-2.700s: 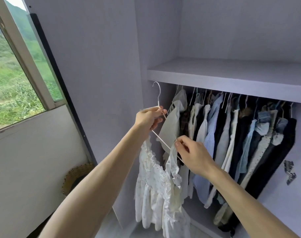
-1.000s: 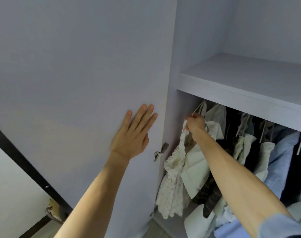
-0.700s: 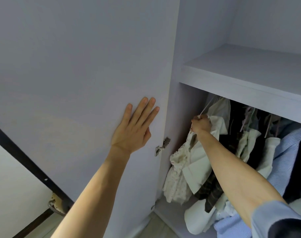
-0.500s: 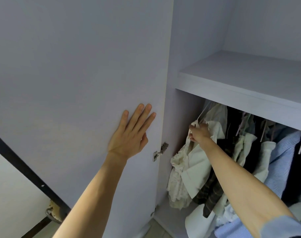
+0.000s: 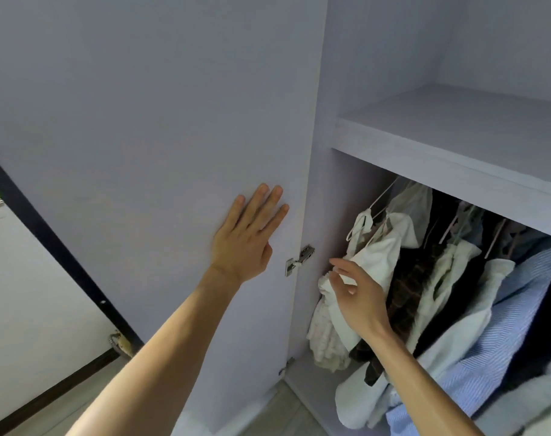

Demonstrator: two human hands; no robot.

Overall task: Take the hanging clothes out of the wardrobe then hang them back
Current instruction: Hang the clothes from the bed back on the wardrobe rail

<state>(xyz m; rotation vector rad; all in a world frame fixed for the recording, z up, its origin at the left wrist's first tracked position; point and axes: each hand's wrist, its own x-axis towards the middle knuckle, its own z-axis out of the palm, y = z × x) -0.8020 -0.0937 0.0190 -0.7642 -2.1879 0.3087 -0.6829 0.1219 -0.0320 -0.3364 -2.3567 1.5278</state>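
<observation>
The pale lilac wardrobe door stood open and filled the left half of the head view, with a dark frame strip slanting along its far edge. To its right the open wardrobe showed a bare shelf, and under that shelf the hanging clothes were packed close together in a row, all inside the wardrobe. Among them a blue striped shirt took up the lower right, a dark plaid garment hung near the middle, and a white top and a white frilled dress hung at the left end, nearest the door. The dress's thin white hanger ran up under the shelf (the rail itself was hidden by the shelf edge). The left hand lay flat against the inner face of the door, fingers straight and close together, gripping nothing. The right hand was raised in front of the white top and the dress with its fingers loose and apart, holding nothing; whether its fingertips brushed the cloth could not be told. A small metal hinge sat on the door's edge between the two hands.
</observation>
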